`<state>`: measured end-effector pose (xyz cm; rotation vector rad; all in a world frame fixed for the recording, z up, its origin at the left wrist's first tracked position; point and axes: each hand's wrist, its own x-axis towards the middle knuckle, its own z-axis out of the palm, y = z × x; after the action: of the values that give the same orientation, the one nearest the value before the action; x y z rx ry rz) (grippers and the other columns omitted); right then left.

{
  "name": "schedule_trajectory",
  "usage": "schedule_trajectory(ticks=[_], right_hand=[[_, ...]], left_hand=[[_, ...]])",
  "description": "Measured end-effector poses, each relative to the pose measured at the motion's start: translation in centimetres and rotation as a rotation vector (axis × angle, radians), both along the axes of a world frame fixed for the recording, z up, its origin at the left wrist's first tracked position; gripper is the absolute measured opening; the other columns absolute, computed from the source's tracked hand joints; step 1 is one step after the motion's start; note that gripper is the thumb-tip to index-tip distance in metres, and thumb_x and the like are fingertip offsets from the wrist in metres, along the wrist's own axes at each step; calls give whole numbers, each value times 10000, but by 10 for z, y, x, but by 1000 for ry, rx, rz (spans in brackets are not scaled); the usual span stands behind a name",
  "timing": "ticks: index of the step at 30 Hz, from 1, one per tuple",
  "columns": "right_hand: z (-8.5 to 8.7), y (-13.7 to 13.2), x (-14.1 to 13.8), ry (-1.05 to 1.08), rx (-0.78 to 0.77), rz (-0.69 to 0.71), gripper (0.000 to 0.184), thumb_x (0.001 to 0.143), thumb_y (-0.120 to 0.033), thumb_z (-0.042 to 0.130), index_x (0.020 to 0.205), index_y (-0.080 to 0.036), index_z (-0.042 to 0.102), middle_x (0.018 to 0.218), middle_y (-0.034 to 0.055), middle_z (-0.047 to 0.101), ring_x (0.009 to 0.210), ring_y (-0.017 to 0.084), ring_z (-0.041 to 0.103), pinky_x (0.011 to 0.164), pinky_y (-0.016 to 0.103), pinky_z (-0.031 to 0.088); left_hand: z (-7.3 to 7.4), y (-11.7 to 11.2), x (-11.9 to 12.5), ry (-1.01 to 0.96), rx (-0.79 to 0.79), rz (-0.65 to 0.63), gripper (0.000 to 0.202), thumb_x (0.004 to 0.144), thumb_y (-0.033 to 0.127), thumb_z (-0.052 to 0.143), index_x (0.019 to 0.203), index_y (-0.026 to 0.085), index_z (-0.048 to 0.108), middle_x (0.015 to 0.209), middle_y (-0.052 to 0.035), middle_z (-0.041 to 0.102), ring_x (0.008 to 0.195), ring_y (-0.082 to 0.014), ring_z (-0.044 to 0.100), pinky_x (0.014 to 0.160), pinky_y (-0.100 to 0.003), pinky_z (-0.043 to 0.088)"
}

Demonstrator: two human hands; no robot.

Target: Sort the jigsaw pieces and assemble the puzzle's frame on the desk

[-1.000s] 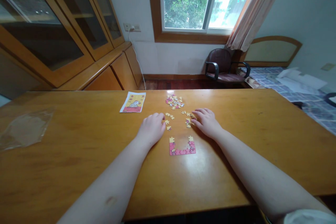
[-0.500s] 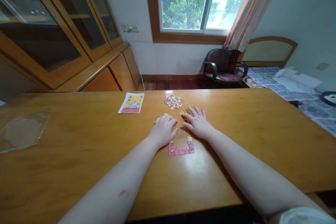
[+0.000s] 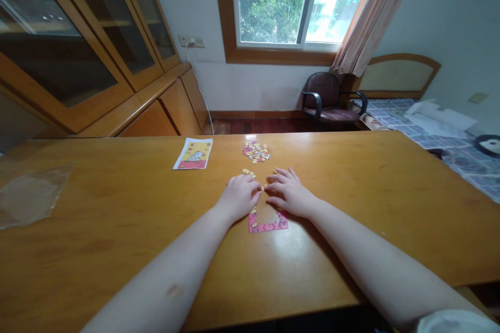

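My left hand (image 3: 239, 196) has its fingers curled and thumb drawn in, with a small yellow puzzle piece (image 3: 263, 187) at the fingertips. From the other side, my right hand (image 3: 289, 192) reaches to the same piece, its fingers spread and low over the table. Just below both hands lies a partly joined puzzle border (image 3: 269, 227), mostly pink, shaped like a U; its upper right side is partly hidden by my right hand. A few yellow pieces (image 3: 248, 172) lie beyond my left hand. Farther off is a heap of loose puzzle pieces (image 3: 256, 152).
A picture card (image 3: 194, 154) with a white animal on yellow and pink lies at the table's far left. A clear plastic bag (image 3: 31, 192) rests near the left edge. Beyond the wooden table (image 3: 371, 208) stand an armchair (image 3: 328, 96) and a bed (image 3: 425, 119).
My right hand has come nearer and to the left, lowering its fingers toward my left hand. A yellow piece now shows between the fingertips. The view has shifted slightly.
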<state>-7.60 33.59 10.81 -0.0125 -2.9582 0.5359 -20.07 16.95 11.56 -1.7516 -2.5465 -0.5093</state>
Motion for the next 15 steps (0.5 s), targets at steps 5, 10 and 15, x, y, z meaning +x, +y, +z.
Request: schedule_trajectory(ticks=[5,10,15], right_hand=[[-1,-2,2,99,-24,-34,210,874,-334,560,1031,-260,680,1119,68,638,1197,253,453,1094,584,148],[-4,1,-3,86,15,-20,223,867,-325,574,1065,-300,673,1113,54,626,1159,254,459,1079,597,168],[-6,1,-2,110,28,-12,123,836,-322,624,916,-266,698,1094,56,623,1209,268,424,1084,593,176]], left_hand=[[0,-1,1,8,-27,-60,163,853,295,541,843,240,694,829,-34,627,845,-197,564,780,-340,413],[-1,0,1,13,-50,-170,178,868,314,532,899,275,703,824,-23,627,838,-191,564,766,-328,404],[-1,-1,0,-3,-59,-176,188,875,308,520,903,276,703,826,-22,624,830,-185,561,763,-320,402]])
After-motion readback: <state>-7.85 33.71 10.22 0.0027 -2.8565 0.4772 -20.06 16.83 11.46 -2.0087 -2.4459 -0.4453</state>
